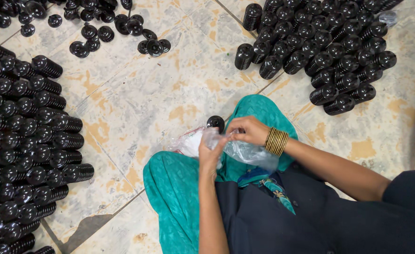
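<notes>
Teal lap [170,188] on tiled floor [170,89]

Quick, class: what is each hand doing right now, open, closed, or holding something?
Left hand: closed, pinching the clear plastic bag.
Right hand: closed, gripping the same bag at its top edge.

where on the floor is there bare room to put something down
Bare tiled floor lies between the left stacks, the top right stacks and the loose discs at top. Another bare strip shows near the bottom left. The stacked areas are crowded.
</notes>
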